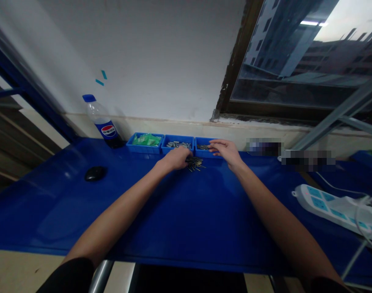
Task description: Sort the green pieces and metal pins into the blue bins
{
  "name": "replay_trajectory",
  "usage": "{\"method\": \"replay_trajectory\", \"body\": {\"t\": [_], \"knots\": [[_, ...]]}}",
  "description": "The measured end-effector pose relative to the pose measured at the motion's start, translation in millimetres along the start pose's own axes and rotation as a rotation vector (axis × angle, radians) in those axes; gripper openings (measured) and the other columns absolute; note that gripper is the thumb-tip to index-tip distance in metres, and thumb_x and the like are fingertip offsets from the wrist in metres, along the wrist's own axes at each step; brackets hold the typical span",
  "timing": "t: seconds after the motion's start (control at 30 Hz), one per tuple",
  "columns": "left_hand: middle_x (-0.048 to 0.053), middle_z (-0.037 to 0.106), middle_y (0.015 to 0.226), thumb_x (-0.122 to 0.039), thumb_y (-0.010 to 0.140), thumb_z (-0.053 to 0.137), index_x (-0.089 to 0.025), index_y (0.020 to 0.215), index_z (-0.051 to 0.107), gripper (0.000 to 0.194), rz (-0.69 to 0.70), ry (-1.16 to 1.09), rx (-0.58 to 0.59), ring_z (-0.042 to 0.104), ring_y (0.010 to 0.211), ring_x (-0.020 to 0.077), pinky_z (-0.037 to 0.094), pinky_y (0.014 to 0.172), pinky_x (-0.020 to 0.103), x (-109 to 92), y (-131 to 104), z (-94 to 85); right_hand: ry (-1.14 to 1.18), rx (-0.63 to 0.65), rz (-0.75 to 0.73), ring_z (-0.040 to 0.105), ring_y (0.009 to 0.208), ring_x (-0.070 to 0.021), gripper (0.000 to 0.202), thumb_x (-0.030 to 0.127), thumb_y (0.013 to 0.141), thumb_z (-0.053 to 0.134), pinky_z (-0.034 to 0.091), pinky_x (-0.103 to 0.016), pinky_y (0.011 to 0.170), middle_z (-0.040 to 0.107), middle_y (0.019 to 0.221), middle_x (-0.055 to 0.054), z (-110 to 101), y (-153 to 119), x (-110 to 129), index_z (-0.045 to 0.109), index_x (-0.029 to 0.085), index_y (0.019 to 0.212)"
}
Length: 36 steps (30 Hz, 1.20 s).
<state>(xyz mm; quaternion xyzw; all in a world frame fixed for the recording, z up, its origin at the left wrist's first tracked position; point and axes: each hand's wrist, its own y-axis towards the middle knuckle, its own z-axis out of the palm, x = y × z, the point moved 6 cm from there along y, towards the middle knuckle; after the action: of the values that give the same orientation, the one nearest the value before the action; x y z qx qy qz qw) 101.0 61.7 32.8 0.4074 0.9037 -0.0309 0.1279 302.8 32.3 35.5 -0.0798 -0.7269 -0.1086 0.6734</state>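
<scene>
Metal pieces (pixel 197 163) beside left hand (pixel 177 158); right hand (pixel 227 151) at rightmost blue bin (pixel 204 154).

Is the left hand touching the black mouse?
No, the left hand is at the thin pieces, apart from the black mouse.

Head-worn view, facing forward, down across tabletop (pixel 198 224)

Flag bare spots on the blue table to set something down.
Free: table between the forearms, nearer than the pin pile; left of the left forearm, nearer than the mouse. Crowded: back edge, with bottle, bins, pin pile, left hand, right hand; right side, power strip.
</scene>
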Motion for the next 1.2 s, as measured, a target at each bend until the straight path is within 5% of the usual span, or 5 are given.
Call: {"method": "replay_trajectory", "body": {"t": [0.47, 0.67, 0.97, 1.2], "knots": [[0.011, 0.075, 0.094, 0.0, 0.071, 0.06, -0.015, 0.11, 0.076, 0.045, -0.006, 0.013, 0.02, 0.071, 0.085, 0.0211, 0.049, 0.073, 0.026, 1, 3, 10.5, -0.014, 0.056, -0.002, 0.072, 0.069, -0.0141, 0.008, 0.018, 0.081, 0.07, 0.052, -0.021, 0.058, 0.081, 0.086, -0.007, 4, 1, -3, 0.076, 0.018, 0.086], [0.009, 0.077, 0.091, 0.0, 0.067, 0.059, -0.014, 0.113, 0.076, 0.051, 0.044, -0.062, -0.031, 0.069, 0.079, 0.019, 0.048, 0.07, 0.025, -3, 2, -4.6, -0.006, 0.08, -0.014, 0.072, 0.07, -0.0145, 0.009, 0.019, 0.08, 0.07, 0.052, -0.021, 0.058, 0.08, 0.085, -0.007, 5, 1, -5, 0.076, 0.018, 0.087], [0.006, 0.077, 0.08, -0.018, 0.075, 0.07, -0.013, 0.087, 0.076, 0.014, 0.037, -0.526, -0.258, 0.072, 0.076, 0.0168, 0.054, 0.072, 0.024, -12, 0, -33.2, -0.054, 0.182, 0.037, 0.073, 0.071, -0.0147, 0.009, 0.022, 0.082, 0.074, 0.053, -0.023, 0.06, 0.08, 0.085, -0.007, 14, -4, -6, 0.075, 0.018, 0.09], [0.008, 0.076, 0.079, -0.03, 0.079, 0.077, -0.012, 0.082, 0.072, 0.019, 0.033, -0.767, -0.371, 0.07, 0.07, 0.0142, 0.058, 0.07, 0.026, -15, -1, -38.0, 0.042, 0.374, 0.103, 0.075, 0.077, -0.0168, 0.022, 0.036, 0.081, 0.081, 0.059, -0.027, 0.07, 0.08, 0.087, -0.009, 29, -17, -2, 0.078, 0.019, 0.094]]}}
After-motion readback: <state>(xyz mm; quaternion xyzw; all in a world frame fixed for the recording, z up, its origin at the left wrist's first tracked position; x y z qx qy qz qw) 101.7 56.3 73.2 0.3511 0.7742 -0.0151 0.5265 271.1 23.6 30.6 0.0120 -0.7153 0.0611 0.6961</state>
